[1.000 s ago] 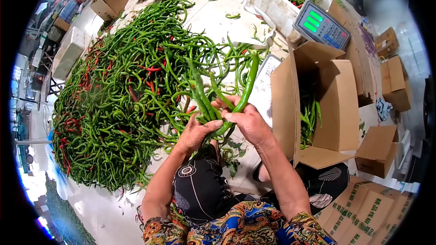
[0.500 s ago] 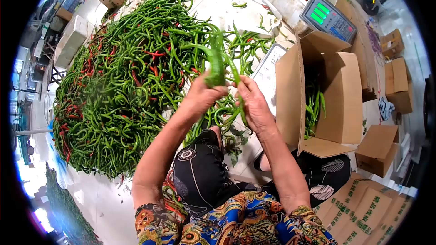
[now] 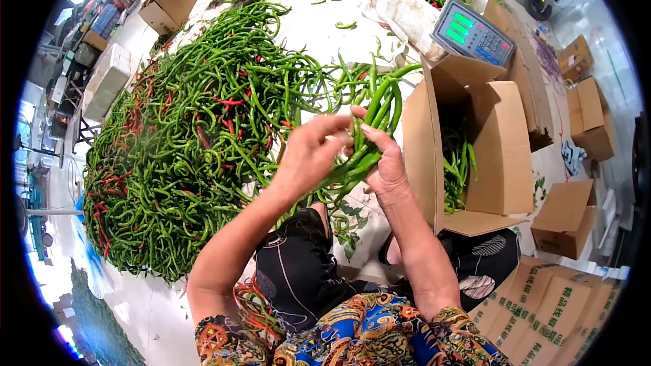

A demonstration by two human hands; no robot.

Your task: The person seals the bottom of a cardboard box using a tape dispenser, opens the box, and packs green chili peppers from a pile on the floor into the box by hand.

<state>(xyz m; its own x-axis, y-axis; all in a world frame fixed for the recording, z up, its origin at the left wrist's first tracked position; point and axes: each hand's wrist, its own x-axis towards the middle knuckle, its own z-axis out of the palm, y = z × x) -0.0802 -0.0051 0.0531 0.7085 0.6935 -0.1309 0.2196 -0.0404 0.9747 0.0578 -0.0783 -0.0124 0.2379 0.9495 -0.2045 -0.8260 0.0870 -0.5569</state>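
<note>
Several long green peppers (image 3: 377,118) form a bunch in my right hand (image 3: 388,165), with the thumb across them and their ends pointing up and to the right. My left hand (image 3: 316,150) is beside the bunch on its left, fingers curved toward it and slightly blurred; whether they grip a pepper is unclear. A large heap of green peppers with some red ones (image 3: 183,156) spreads over the floor to the left. Right of my right hand stands an open cardboard box (image 3: 420,156) with green peppers (image 3: 458,166) inside.
A scale display (image 3: 472,32) with green digits stands behind the box. Farther back is a white foam box (image 3: 400,10) holding peppers. Small cartons (image 3: 566,220) stand at the right, flattened printed cardboard (image 3: 549,312) lies at lower right, and a white foam block (image 3: 107,81) sits at the left.
The peppers that were by my left hand are now bunched in my right hand. My left hand's fingers have loosened beside them. The camera view has shifted slightly.
</note>
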